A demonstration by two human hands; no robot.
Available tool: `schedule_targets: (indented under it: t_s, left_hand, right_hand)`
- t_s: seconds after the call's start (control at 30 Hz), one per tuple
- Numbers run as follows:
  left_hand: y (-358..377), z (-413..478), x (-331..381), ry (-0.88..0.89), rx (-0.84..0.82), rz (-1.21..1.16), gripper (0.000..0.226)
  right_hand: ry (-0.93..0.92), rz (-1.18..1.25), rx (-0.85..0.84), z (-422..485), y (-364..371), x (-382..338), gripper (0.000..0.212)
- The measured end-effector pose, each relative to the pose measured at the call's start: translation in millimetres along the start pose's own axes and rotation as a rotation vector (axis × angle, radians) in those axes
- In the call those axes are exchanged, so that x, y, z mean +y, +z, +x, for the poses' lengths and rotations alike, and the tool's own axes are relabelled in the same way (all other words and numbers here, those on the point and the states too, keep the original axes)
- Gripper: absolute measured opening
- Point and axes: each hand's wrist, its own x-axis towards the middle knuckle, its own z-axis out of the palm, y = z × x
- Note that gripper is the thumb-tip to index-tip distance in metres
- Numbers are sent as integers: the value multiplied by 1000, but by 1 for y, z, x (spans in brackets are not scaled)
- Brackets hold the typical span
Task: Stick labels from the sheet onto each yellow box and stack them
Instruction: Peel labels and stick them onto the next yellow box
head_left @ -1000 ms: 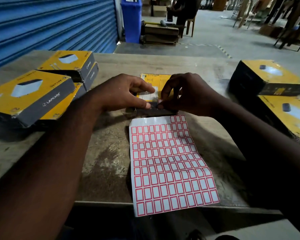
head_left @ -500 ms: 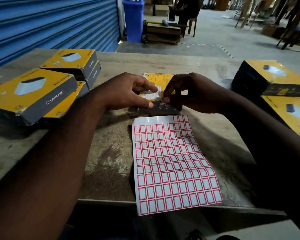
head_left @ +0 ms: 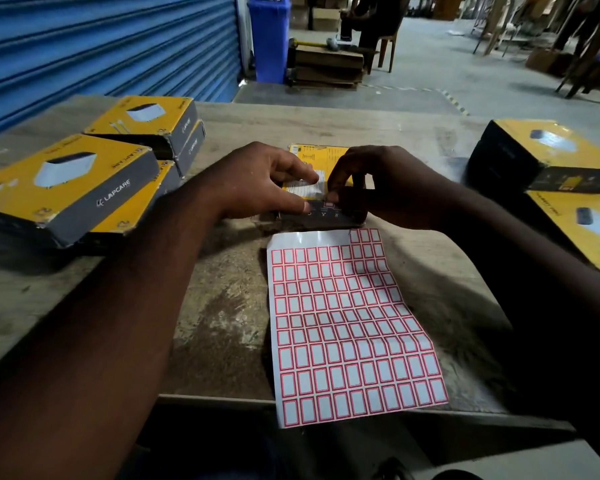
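On the bench [head_left: 222, 323], just behind the sheet [head_left: 343, 323], the left hand [head_left: 257, 181] clamps the yellow box [head_left: 317, 157] while the right hand [head_left: 378, 185], its grip curled tight, pinches a label [head_left: 329, 205] onto the box's dark side, where a slipping fingertip would likely set it crooked or creased.

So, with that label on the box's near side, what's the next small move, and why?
Probably press the label flat with the right hand: its fingertips hold the label's top edge against the box, which the left hand grips.
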Motion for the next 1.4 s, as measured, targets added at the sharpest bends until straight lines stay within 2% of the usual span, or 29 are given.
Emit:
schedule_targets:
  t_s: [0.17,0.3,0.67,0.83,0.93,1.07,1.2,1.4]
  left_hand:
    - [0,1,0,-3,-8,-8,52]
    - [0,1,0,-7,-13,-11,52]
    - [0,2,0,-15,-19,-19,53]
    - [-1,1,-2,-6,-20,-43,52]
    - [-1,0,-2,-4,-19,-43,51]
    - [-1,0,-2,-4,-9,-35,50]
    - [-1,1,-2,-4,-8,-31,50]
    - [-1,0,-1,-6,-14,-47,51]
  right_hand:
    - [12,-30,1,2,0,-2,14]
    - [19,-46,-1,2,1,-3,10]
    - [21,-27,-11,3,3,-2,17]
    - [62,8,-5,3,2,-3,7]
    - [88,2,-3,2,1,-3,8]
    - [125,173,-15,-2,-5,-3,42]
    - [62,32,21,0,0,0,35]
    - [68,53,115,0,7,2,35]
